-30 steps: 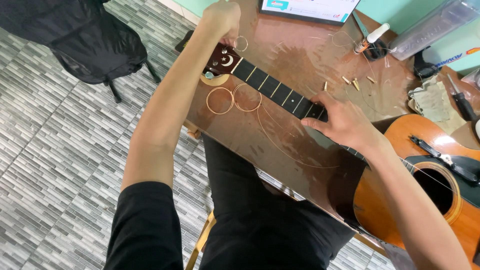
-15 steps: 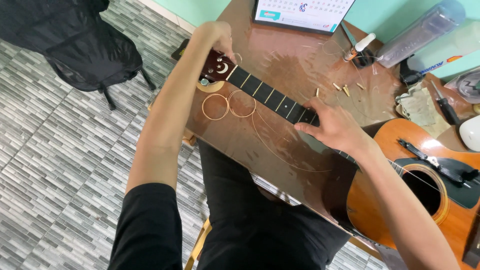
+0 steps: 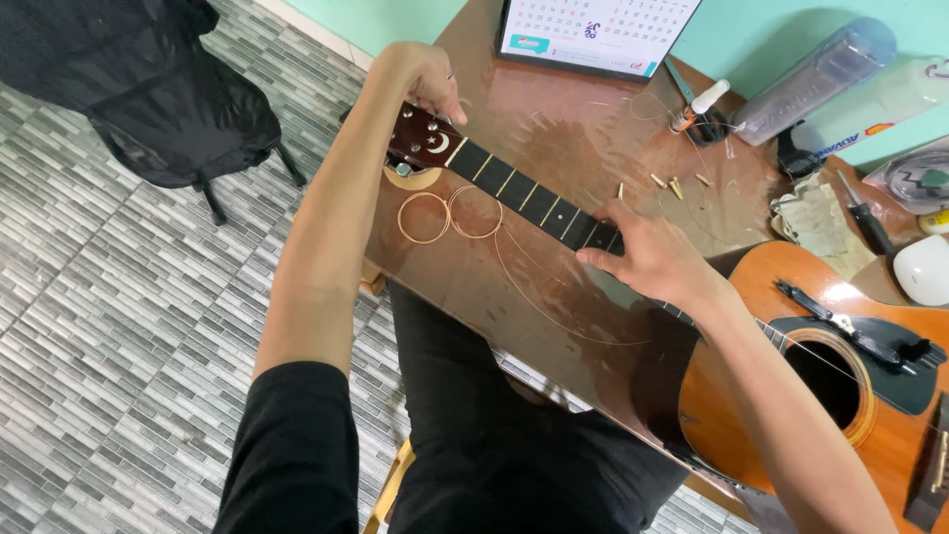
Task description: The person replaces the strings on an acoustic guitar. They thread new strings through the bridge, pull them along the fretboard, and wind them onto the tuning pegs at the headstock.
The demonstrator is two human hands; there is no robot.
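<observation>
An acoustic guitar lies across the brown table, its orange body at the right and its dark neck running up to the left. My left hand is closed around the top of the reddish headstock, at the tuning pegs. My right hand grips the neck near the body, fingers over the fretboard. Two coiled strings lie on the table just below the neck. A loose string curves from them toward my right hand.
A desk calendar stands at the table's far edge. Small bridge pins, a clear bottle, a cloth, a screwdriver and a white rounded object lie at the right. A black chair stands on the tiled floor at left.
Both hands keep their places on the headstock and neck. My head has tilted, so the table sits lower in view and more of the calendar shows.
</observation>
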